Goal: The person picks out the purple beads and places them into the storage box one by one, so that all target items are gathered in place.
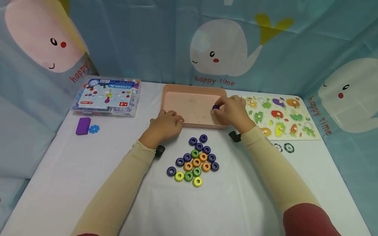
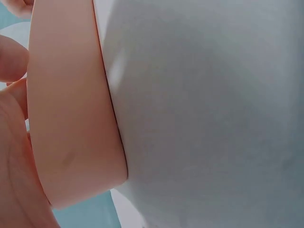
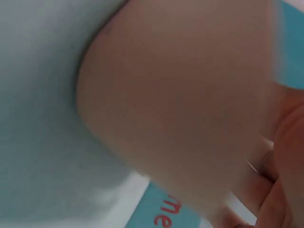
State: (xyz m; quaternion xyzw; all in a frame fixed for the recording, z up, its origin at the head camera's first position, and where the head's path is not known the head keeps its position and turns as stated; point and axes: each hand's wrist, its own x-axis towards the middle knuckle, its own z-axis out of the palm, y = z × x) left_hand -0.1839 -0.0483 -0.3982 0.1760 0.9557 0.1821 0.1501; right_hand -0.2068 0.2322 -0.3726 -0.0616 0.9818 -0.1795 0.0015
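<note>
A shallow pink tray lies on the white table. My left hand rests at its near left corner, and the left wrist view shows the palm against the tray wall. Over the tray's right end, my right hand pinches a dark blue ring bead between thumb and fingers. In the right wrist view the bead is hidden. Nearer the body, several ring beads lie in a loose triangular cluster: dark blue beads, orange beads, green beads and yellow beads.
A clear lidded box of small parts stands at the back left. Before it lie a purple block and a blue flower-shaped piece. A vegetable puzzle board lies at right, with round chips near it. A whale-print curtain hangs behind.
</note>
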